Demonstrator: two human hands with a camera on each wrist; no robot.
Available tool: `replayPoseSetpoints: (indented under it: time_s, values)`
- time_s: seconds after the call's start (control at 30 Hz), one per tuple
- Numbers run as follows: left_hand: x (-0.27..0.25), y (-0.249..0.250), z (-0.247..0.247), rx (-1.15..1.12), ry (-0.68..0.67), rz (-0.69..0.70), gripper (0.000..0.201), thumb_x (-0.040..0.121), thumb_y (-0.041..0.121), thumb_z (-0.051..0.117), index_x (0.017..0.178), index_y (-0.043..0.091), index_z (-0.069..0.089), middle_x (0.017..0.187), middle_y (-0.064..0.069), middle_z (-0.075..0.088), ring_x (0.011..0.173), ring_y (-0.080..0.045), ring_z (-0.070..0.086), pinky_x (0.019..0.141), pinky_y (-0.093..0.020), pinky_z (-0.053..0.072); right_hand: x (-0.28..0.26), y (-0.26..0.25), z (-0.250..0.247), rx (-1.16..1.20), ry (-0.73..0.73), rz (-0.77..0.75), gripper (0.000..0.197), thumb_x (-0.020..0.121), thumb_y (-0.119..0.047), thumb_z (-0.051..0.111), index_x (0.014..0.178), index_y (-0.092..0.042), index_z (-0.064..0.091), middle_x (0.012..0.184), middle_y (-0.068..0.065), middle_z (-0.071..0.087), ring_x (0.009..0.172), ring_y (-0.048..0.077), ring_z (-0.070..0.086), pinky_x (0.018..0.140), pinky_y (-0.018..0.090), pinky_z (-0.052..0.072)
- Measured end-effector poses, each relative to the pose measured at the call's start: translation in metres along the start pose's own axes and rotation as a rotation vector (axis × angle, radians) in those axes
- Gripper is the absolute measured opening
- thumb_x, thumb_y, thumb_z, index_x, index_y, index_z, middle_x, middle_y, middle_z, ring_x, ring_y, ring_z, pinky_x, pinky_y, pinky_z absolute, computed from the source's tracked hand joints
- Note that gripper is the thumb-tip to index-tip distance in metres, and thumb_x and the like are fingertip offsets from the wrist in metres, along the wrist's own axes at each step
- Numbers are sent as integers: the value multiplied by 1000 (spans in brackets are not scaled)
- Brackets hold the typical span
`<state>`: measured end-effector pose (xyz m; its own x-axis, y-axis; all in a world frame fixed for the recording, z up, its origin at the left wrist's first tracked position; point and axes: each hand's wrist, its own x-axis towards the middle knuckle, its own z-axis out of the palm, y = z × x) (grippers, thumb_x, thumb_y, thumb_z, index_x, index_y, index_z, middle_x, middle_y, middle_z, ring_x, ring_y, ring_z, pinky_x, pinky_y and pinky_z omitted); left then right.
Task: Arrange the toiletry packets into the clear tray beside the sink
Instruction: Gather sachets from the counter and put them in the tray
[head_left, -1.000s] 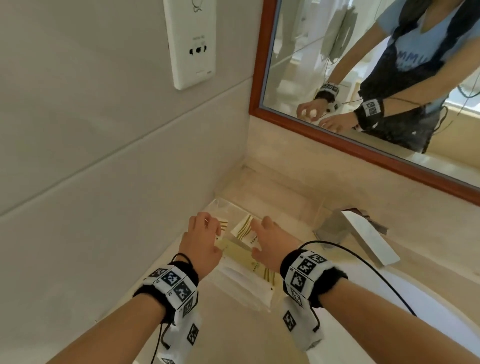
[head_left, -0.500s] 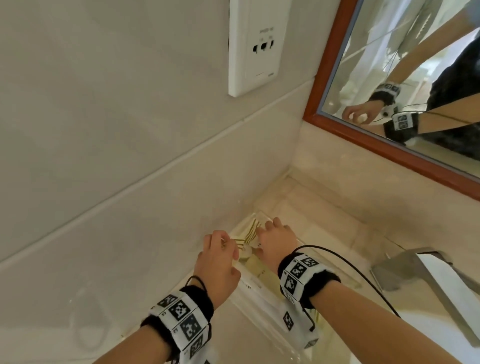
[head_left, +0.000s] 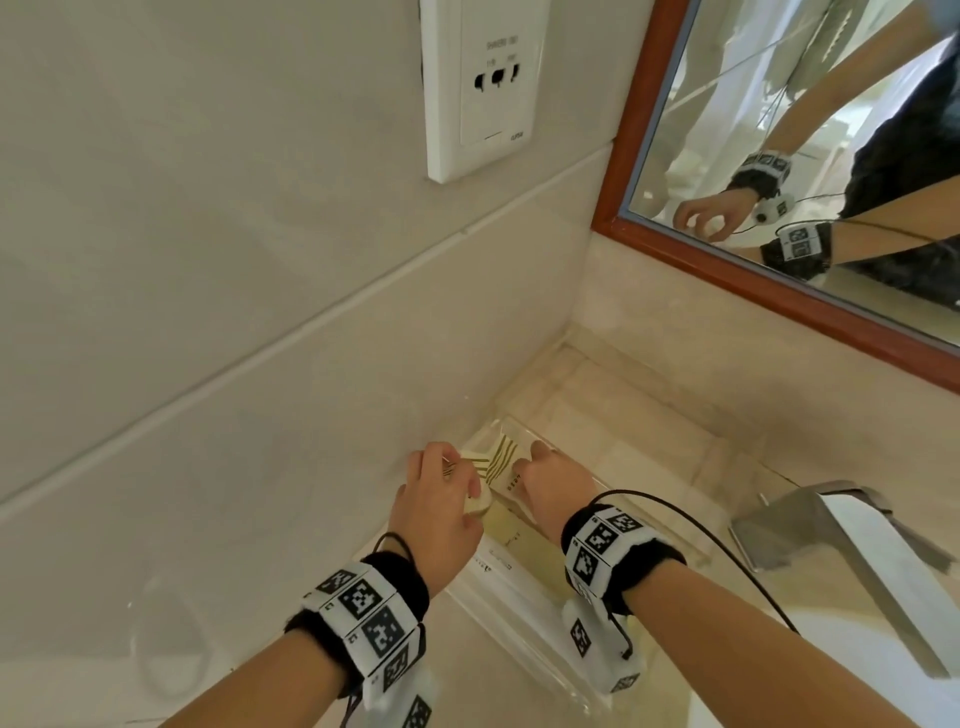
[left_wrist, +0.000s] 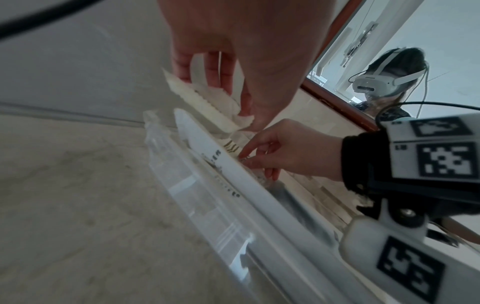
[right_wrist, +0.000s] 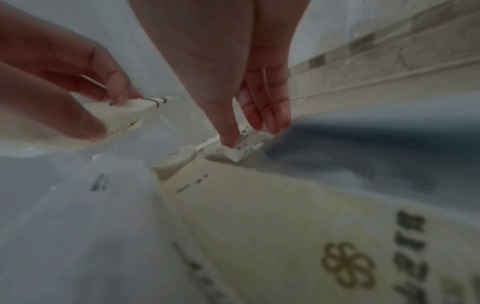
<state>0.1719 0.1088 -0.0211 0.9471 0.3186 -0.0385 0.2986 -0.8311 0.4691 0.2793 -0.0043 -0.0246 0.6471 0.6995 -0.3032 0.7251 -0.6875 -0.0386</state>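
1. Fingers of the left hand (head_left: 435, 503) curled round a cream packet with gold stripes (head_left: 474, 486), thumb on one face and fingers on the other, holding it lifted just above the clear tray (head_left: 519, 618).
2. The right hand (head_left: 555, 480) reached down into the tray just beside the left, its thumb and fingertips pinching the edge of a small white packet (right_wrist: 242, 144) that lay at the tray's far end.
3. Below the right wrist, inside the tray, lay a cream tube with a round cap (right_wrist: 249, 216) and gold printing, with a clear plastic-wrapped packet (right_wrist: 85, 226) alongside it, on the left hand's side.
4. A long white sachet (left_wrist: 233, 168) stood along the tray's wall under the right hand's fingers.
5. The faucet (head_left: 831, 525) sat well to the right of the right forearm; a wall socket (head_left: 480, 83) and a wood-framed mirror (head_left: 618, 171) hung above both hands.
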Motion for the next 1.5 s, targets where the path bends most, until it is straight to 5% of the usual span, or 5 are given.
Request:
replayPoseSetpoints:
  time_s: [0.67,0.8,1.0,1.17,1.5]
  values:
    - [55,42,29,70,-174,-31,33,98,15,37,129,6,43,143,-15,31,125,-26,39,105,-30,40,-48,45,7,151,187,-79,42,86,-39,35,79,-15,70,70,1,63,50,23,63,42,25,38]
    - [59,30,25,116,-242,-7,41,94,7,40,134,9,46,144,-9,34,131,-23,33,108,-31,41,-38,30,4,166,18,-65,52,90,-54,44,126,-18,53,114,3,54,93,27,63,76,35,51]
    - [56,21,21,192,-204,-7,38,93,10,41,128,11,54,138,-5,40,127,-21,36,105,-33,43,-25,7,2,40,-21,-11,53,87,-39,57,130,-12,43,138,11,34,113,29,50,86,39,48]
    - [55,14,16,200,-169,4,37,94,14,40,128,13,55,136,-2,42,127,-19,37,102,-32,43,-17,8,-4,-36,42,-5,43,82,-3,61,124,-6,48,131,13,37,106,28,50,69,32,40]
    - [51,13,8,161,-135,7,35,93,15,44,126,16,57,134,-1,43,127,-16,37,103,-31,43,-13,-1,5,44,23,-16,39,91,-8,50,129,-8,47,132,12,41,120,29,42,87,36,48]
